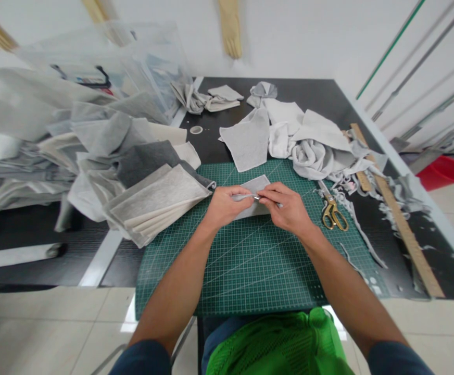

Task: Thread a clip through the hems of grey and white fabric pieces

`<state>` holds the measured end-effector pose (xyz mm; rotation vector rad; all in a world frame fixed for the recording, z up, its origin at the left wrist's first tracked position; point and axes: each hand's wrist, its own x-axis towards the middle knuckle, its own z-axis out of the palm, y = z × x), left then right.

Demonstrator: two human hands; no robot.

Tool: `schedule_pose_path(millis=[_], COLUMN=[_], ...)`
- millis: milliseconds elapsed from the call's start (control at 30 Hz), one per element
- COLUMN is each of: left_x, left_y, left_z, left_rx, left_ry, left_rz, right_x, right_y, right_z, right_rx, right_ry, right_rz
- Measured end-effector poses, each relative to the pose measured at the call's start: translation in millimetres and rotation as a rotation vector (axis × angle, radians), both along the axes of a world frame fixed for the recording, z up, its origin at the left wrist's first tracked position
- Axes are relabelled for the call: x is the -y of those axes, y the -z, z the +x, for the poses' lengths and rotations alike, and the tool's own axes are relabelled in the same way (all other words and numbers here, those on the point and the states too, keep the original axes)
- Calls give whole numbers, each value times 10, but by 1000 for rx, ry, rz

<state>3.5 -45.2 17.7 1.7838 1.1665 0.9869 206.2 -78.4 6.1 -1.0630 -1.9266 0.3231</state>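
Over the cutting mat, a light grey fabric piece (255,183) is held folded up along its near edge. My left hand (226,207) pinches the raised fold of this fabric between thumb and fingers. Close beside it, my right hand (284,207) is closed, thumb against fingers, on a small shiny metal tool (255,197) whose tip touches the fold. Most of that tool is hidden by the fingers, so its kind cannot be told. The green cutting mat (250,265) lies beneath both hands.
Stacked fabric pieces (160,200) and a large fabric heap (94,130) lie left. Gold-handled scissors (333,212) rest right of my right hand. Beyond are crumpled light cloths (313,146), a wooden ruler (406,239), a tape roll (196,129) and a clear plastic bin (152,62).
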Motion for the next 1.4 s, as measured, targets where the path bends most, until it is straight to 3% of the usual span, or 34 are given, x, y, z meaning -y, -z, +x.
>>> schedule_pose_path(millis=[1400], left_x=[12], left_y=[60], left_z=[34], left_rx=[-54], left_ry=[-10], left_rz=[96], right_x=[5], right_y=[12], right_z=[-36], right_rx=[13], right_ry=[19], right_rz=[39])
